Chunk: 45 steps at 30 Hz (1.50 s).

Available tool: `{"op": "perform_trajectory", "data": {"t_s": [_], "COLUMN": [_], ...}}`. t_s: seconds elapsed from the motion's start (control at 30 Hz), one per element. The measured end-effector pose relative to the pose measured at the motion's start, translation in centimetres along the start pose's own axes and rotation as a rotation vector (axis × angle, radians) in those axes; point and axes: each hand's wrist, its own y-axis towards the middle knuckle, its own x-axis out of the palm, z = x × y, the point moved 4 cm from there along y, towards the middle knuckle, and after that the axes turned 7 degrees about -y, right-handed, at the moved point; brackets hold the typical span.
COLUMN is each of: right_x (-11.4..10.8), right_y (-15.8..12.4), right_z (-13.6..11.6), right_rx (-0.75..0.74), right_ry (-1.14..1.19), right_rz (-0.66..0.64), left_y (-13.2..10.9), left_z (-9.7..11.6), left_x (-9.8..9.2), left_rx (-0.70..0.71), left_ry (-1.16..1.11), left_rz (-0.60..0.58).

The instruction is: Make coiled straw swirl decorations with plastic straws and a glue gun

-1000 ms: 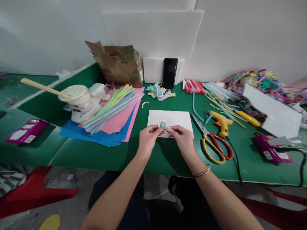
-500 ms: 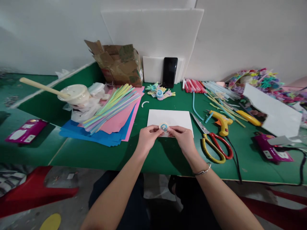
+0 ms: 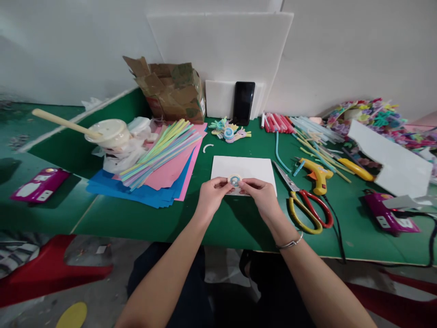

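In the head view, the left hand [image 3: 213,193] and right hand [image 3: 259,193] pinch a small blue-and-cream coil [image 3: 234,181] between them, in front of the white sheet [image 3: 246,166] on the green desk [image 3: 232,228]. Scissors [image 3: 303,202] lie just right of the sheet, beside a yellow glue gun [image 3: 317,173]; colored strips [image 3: 160,152] lie on papers at left.

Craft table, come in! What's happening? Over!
Left hand and right hand both pinching small round blue-and-cream coil. Coil held over white rectangular sheet. Nothing blocking; metal scissors with red and yellow handles off right.
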Motion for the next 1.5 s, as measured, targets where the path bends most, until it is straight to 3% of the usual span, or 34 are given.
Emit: {"op": "perform_trajectory", "data": {"t_s": [0.27, 0.57, 0.77, 0.97, 1.1, 1.5], "right_x": [0.0, -0.5, -0.7, -0.4, -0.6, -1.0], "right_y": [-0.1, 0.1, 0.1, 0.0, 0.0, 0.0], "right_z": [0.0, -0.2, -0.3, -0.3, -0.5, -0.9], "right_rx": [0.032, -0.004, -0.015, 0.002, -0.044, -0.112], "right_ry": [0.032, -0.108, -0.14, -0.11, -0.158, -0.262], "right_rz": [-0.013, -0.099, -0.136, -0.128, -0.126, -0.207], "left_y": [0.1, 0.0, 0.2, 0.1, -0.2, -0.4], "left_z": [0.4, 1.4, 0.6, 1.1, 1.8, 2.0], "left_x": [-0.3, -0.6, -0.5, -0.5, -0.3, -0.1], "left_rx": [0.128, 0.074, -0.004, 0.116, 0.177, 0.126], "left_ry": [0.059, 0.193, 0.026, 0.121, 0.243, 0.276], "left_rz": [0.031, -0.059, -0.065, -0.04, -0.088, -0.184]}}
